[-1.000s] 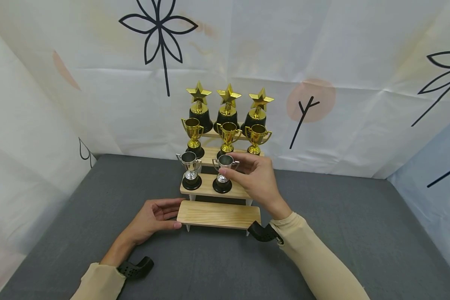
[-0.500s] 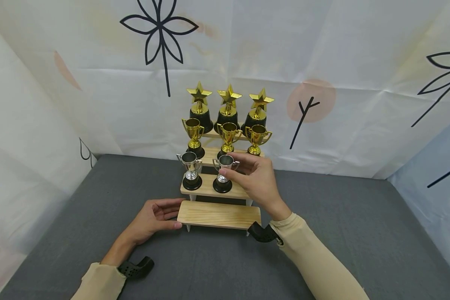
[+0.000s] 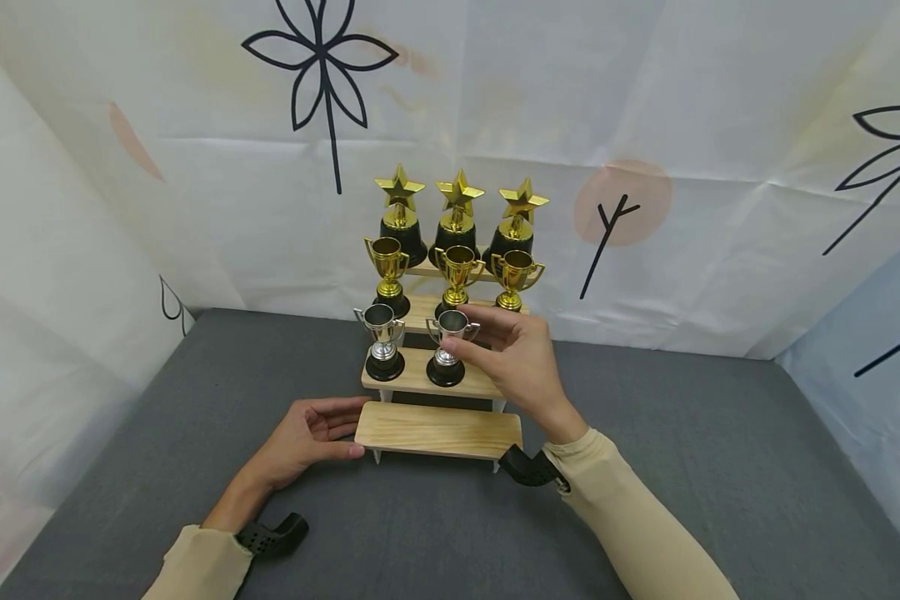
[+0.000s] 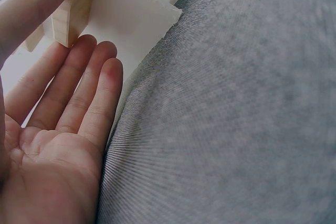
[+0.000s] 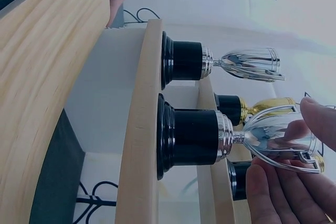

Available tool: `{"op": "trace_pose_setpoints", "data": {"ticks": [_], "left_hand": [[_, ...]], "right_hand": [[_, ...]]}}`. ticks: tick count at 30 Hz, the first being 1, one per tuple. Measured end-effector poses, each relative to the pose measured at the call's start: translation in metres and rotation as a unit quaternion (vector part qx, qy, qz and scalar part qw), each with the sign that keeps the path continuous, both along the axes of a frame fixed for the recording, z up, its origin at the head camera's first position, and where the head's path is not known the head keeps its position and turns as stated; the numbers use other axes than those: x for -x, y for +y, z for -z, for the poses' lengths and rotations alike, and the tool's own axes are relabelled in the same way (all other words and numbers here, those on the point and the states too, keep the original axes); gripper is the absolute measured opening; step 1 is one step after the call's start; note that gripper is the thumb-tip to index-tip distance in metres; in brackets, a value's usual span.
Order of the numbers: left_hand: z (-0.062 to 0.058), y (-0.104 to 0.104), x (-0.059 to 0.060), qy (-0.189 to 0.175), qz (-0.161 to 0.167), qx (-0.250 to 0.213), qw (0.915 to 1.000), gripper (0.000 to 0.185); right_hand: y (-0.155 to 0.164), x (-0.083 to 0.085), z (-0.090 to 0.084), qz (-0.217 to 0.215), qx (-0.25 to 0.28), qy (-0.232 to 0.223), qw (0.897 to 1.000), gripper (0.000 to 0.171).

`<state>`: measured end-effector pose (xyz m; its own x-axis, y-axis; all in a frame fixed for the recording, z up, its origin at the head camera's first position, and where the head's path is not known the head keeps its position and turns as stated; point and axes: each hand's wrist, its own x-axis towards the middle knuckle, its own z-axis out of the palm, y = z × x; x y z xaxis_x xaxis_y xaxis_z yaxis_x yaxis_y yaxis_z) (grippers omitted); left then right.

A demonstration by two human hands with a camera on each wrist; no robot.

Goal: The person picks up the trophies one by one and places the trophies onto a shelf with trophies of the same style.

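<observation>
A stepped wooden display stand [image 3: 438, 430] with white side supports stands on the grey table. My left hand [image 3: 302, 442] is at the left end of its lowest step; in the left wrist view the fingers [image 4: 97, 95] lie straight against the board's edge. With thumb and fingers, my right hand [image 3: 521, 360] holds the bowl of a small silver trophy cup [image 5: 197, 136]. This cup is upright, its black base resting on the second step. Left of it stands another silver trophy cup [image 3: 382, 343]. The right hand covers part of that step.
Three gold trophy cups, one a gold cup [image 3: 387, 260], stand on the third step. The top step bears three star trophies, among them a star trophy [image 3: 457, 200]. Behind the grey table [image 3: 682, 467] hangs a white patterned cloth [image 3: 705, 275].
</observation>
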<state>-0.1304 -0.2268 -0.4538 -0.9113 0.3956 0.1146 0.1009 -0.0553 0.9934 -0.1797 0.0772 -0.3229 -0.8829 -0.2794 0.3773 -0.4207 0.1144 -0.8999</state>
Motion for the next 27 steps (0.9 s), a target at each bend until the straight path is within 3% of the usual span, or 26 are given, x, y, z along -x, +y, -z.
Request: {"op": "trace_pose_setpoints", "data": {"ticks": [15,27], "left_hand": [[0.000,0.000,0.000,-0.003,0.000,0.001,1.0000,0.071],[0.002,-0.001,0.001,0.004,-0.003,0.004,1.0000,0.070]], "right_hand": [[0.012,-0.006,0.002,-0.008,0.034,0.007,0.999,0.044],[0.034,-0.016,0.007,0.020,0.027,-0.001,0.999,0.047]]}}
